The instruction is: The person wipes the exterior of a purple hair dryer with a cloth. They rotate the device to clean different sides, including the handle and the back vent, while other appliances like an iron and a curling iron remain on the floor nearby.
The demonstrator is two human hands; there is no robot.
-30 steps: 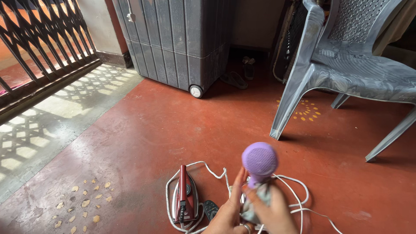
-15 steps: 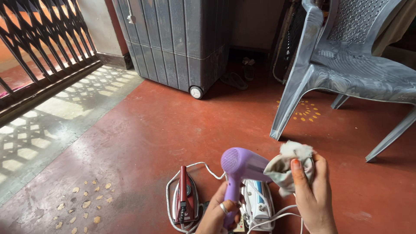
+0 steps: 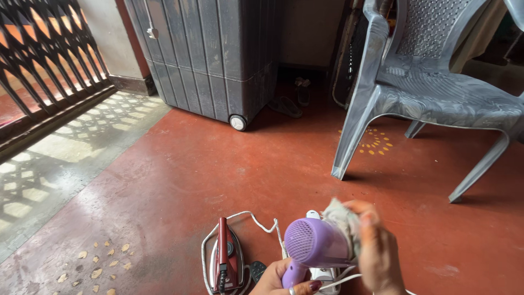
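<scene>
Lower centre of frame: left hand (image 3: 284, 278) wrapped round handle of purple hair dryer (image 3: 316, 243). Barrel axis roughly level, grille facing left. Right hand (image 3: 376, 257) pinching grey cloth (image 3: 341, 218), pressed on barrel's right end. Red iron (image 3: 222, 262) on floor, lower left.

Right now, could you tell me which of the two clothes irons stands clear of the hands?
The red iron, left of the hair dryer; the white iron lies mostly hidden beneath it.
</scene>
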